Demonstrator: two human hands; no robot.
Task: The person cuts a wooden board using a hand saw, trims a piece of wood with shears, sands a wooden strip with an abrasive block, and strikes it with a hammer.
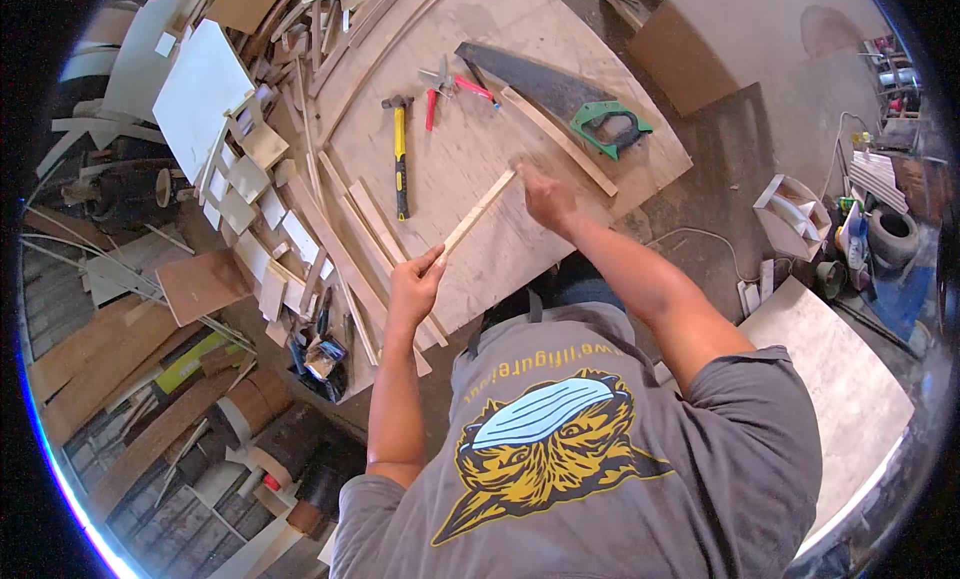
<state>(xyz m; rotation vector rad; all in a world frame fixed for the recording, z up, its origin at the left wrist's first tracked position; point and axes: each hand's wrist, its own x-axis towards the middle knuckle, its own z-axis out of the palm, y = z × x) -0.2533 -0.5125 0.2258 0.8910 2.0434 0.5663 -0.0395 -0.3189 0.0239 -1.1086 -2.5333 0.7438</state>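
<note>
My left hand (416, 287) is closed around the lower end of a narrow, pale wooden strip (478, 215), with the thumb along it. At the strip's upper end, my right hand (548, 201) is closed, its fingertips slightly blurred against the wood. The strip slants up to the right above a plywood-topped table (470, 289). Left of it lies a hammer (401, 164) with a yellow and black handle. Beyond are pliers (437, 91) with red handles. A handsaw (540, 84) with a green handle lies at the upper right, beside a longer wooden batten (560, 142).
Long strips (375, 224) and many small wood offcuts (262, 146) crowd the table's left side. A dark container of tools (322, 357) sits at the lower left corner. A cable (700, 231) runs over the floor at right, near a large pale board (830, 369).
</note>
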